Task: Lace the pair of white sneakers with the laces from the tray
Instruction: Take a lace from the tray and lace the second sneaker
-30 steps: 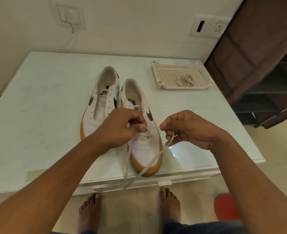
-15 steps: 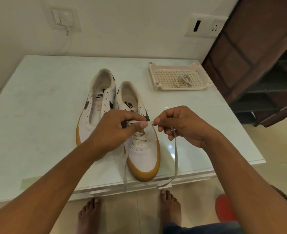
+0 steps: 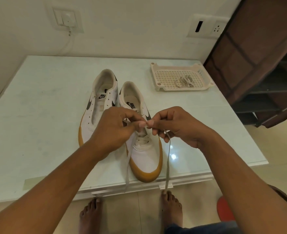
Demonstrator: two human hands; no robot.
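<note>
Two white sneakers with tan soles stand side by side on the table, toes toward me. The left sneaker (image 3: pixel 97 114) has bare eyelets. The right sneaker (image 3: pixel 146 156) has a white lace (image 3: pixel 167 159) crossed through its lowest eyelets. My left hand (image 3: pixel 117 130) and my right hand (image 3: pixel 174 127) meet above the right sneaker's middle, thumbs and forefingers pinching the lace between them. Two loose ends of the lace hang down past the table's front edge. A second bundled lace (image 3: pixel 185 81) lies in the cream perforated tray (image 3: pixel 158 71) at the back right.
The glass-topped table (image 3: pixel 38 132) ends close to my bare feet (image 3: pixel 171 205). A dark wooden shelf (image 3: pixel 266 65) stands right of the table. A wall with a switch (image 3: pixel 66 19) and a socket (image 3: pixel 207 26) lies behind. A red object (image 3: pixel 223 208) sits on the floor.
My hands have drawn closer together over the right sneaker, and the short stretch of lace between them has shrunk. The right loose end now hangs straight down instead of slanting left.
</note>
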